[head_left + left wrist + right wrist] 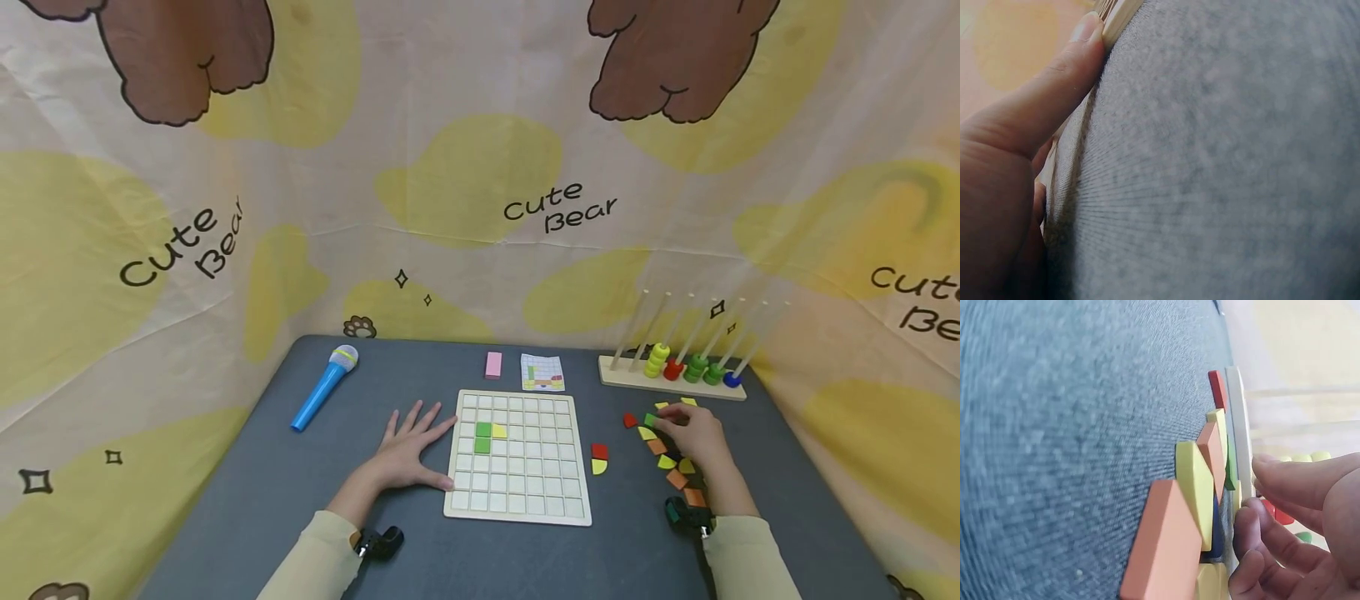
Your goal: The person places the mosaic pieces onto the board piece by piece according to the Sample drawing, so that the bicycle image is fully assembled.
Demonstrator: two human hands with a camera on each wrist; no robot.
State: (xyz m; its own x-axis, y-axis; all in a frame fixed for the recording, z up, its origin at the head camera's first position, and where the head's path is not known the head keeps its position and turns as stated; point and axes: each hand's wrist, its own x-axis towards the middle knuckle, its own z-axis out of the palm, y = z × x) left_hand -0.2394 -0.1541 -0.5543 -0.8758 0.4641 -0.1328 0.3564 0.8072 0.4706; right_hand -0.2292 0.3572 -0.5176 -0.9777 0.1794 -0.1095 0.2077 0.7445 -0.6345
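Observation:
My left hand (405, 457) lies with fingers spread beside the white grid board (525, 514); its thumb (1054, 94) touches the board's left edge. On the board sit two green squares (482, 445) and a yellow rounded piece (498, 431). Over the loose pieces at the right, my right hand (693, 433) has its fingers bent, with fingertips close by a green square (650, 420). In the right wrist view that green square (1230, 465) appears just beyond the fingers, and nothing shows between thumb and fingers. Orange squares (1163, 540) and yellow pieces (1194, 490) lie around it.
A red square (599, 451) and a yellow quarter-round (599, 467) lie right of the board. Behind stand a bead rack (675, 385) with upright pegs, a patterned card (542, 373) and a pink block (492, 365). A blue toy microphone (322, 392) lies at the left.

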